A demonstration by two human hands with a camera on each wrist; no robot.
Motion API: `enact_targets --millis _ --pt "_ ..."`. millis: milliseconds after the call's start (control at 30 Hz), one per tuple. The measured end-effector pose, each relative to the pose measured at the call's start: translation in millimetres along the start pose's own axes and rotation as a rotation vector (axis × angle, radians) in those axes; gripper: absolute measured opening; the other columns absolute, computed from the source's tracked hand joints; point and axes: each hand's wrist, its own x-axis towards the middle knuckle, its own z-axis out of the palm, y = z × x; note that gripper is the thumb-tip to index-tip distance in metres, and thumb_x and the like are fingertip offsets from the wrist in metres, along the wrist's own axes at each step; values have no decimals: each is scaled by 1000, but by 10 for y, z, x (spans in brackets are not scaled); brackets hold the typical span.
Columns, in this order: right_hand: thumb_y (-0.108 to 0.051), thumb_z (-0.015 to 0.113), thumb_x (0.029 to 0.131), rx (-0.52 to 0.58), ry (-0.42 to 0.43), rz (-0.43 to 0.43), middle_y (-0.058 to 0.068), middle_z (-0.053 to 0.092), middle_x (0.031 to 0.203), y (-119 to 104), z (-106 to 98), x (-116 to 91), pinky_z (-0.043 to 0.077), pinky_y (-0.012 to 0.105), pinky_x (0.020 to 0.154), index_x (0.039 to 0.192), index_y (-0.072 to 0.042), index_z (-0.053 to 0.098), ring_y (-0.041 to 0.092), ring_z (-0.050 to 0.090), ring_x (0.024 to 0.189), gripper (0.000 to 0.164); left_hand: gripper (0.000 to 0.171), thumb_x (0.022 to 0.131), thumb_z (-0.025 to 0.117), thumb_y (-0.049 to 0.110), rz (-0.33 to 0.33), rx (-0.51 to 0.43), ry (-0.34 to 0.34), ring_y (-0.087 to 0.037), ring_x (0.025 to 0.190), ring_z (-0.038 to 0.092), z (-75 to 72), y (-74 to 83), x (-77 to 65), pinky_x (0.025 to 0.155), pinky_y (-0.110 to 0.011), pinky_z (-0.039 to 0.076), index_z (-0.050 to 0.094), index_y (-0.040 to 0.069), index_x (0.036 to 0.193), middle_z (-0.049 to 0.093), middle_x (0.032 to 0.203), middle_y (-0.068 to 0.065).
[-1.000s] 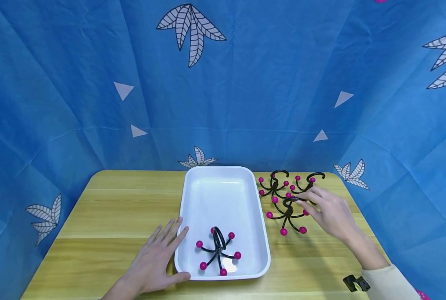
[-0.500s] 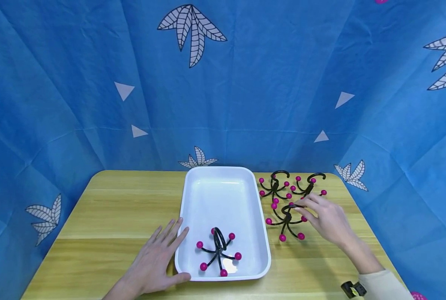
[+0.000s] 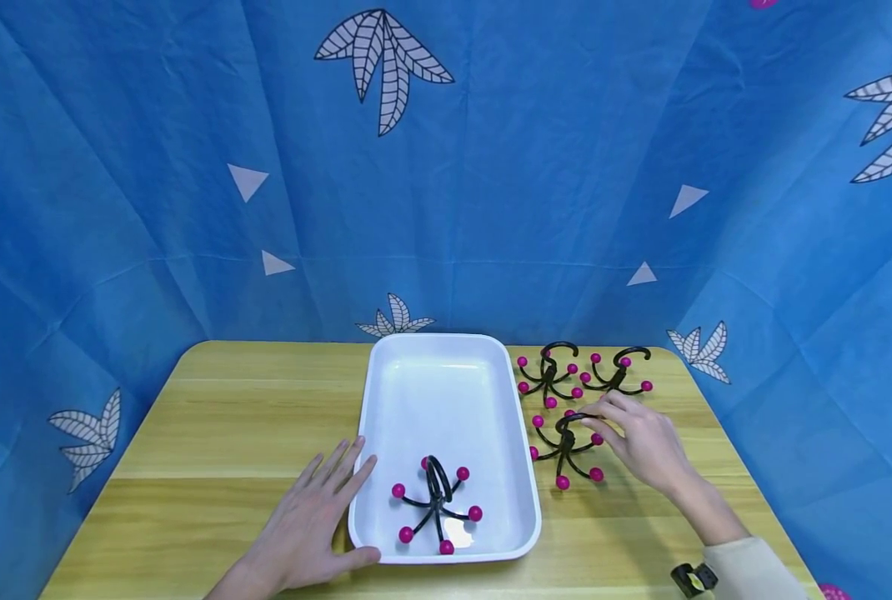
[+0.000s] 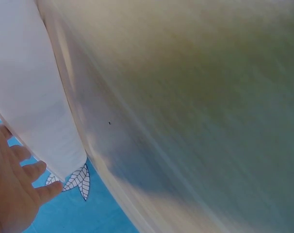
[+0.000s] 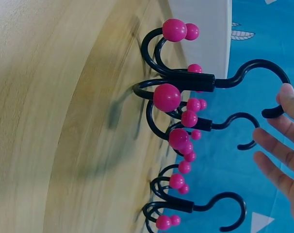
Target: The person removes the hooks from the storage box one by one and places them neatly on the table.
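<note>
My right hand [image 3: 637,442] pinches the curved top of a black multi-arm hook [image 3: 567,443] with pink ball tips, thumb and forefinger at the bend. In the right wrist view this hook [image 5: 200,82] stands upright close over the table, its other fingers spread beside it. Beside it is the white tray [image 3: 434,400], whose right rim its nearest ball overlaps in the head view. My left hand [image 3: 303,521] lies spread along the tray's left rim, thumb at the front corner. A similar hook [image 3: 437,500] stands in the tray's front part.
Two more such hooks, one [image 3: 549,377] by the tray's back right and one [image 3: 617,377] farther right, stand on the wooden table [image 3: 251,417]. A blue curtain [image 3: 446,208] with leaf prints hangs behind and at both sides.
My right hand has drawn the pinched hook towards the front and left, closer to the tray and away from the two hooks behind. The left hand has stayed on the tray.
</note>
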Motion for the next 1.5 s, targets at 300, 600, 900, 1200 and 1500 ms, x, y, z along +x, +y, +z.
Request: enact_targets --millis 300,600,900,1200,1500 --pt "-10 86 83 5 -19 55 -4 73 90 32 40 -22 31 12 42 99 -16 81 -4 47 57 18 112 80 55 93 -8 -7 -19 -35 162 32 13 -4 -4 126 -61 38 39 21 164 24 178 -6" --pt "-9 86 83 4 -17 68 -3 73 91 16 44 -25 31 12 43 100 -14 81 -4 47 57 18 112 79 56 92 1 -7 -4 -34 161 33 35 -1 -10 125 -61 39 41 21 164 26 177 -6" --pt "-8 86 82 3 -2 51 -3 73 91 34 46 -22 30 11 43 100 -14 81 -4 47 56 20 112 80 56 92 -4 -16 -13 -34 162 32 28 -2 -13 125 -62 39 39 21 164 25 178 -5" --pt "-8 85 84 40 -27 69 0 75 94 45 56 -22 35 13 43 109 -12 80 1 55 59 26 111 80 57 92 3 -10 13 -35 161 35 24 3 -7 124 -61 40 41 20 164 28 177 -7" --pt "-17 85 85 36 -14 88 5 75 104 -14 -12 2 44 18 51 121 -11 76 18 65 78 37 111 80 55 92 -9 -15 -10 -35 161 34 -3 4 -4 125 -62 39 41 20 164 26 177 -6"
